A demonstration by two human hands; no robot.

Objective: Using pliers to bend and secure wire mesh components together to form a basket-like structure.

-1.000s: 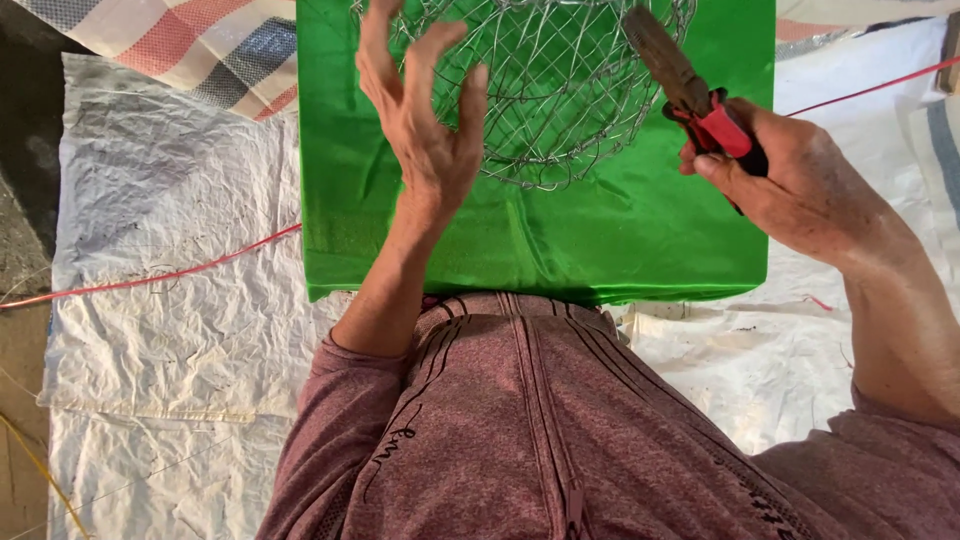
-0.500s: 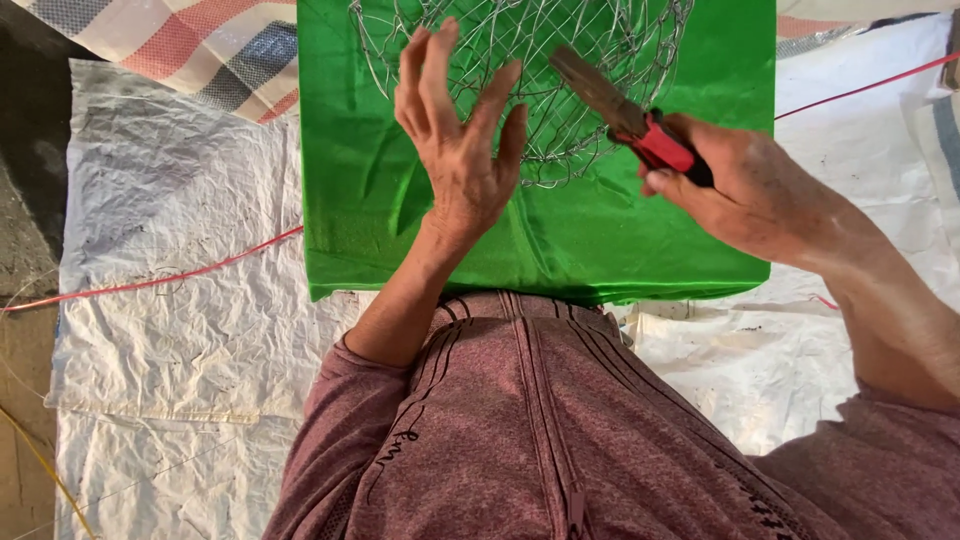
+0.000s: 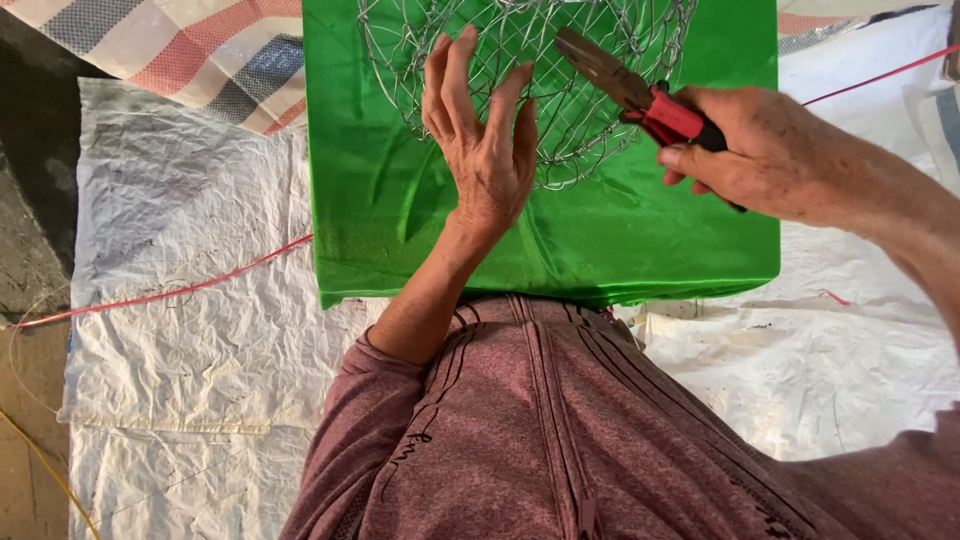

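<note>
Fingers [image 3: 447, 80] of left hand [image 3: 485, 150] spread apart, flat against wire mesh basket [image 3: 520, 80] on green cloth [image 3: 400, 200]. Right hand [image 3: 760, 150] clamped round red-handled pliers [image 3: 640, 90], tips over mesh.

I see a bright green cloth [image 3: 400, 200] spread over the middle of the scene. Under it lies a crumpled white woven sheet [image 3: 200, 340], reaching left and right. A thin red cord [image 3: 160, 295] runs across that sheet on the left. At far left sits a striped red, blue and white fabric [image 3: 200, 60]. Bare ground [image 3: 30, 220] shows along the left edge.
</note>
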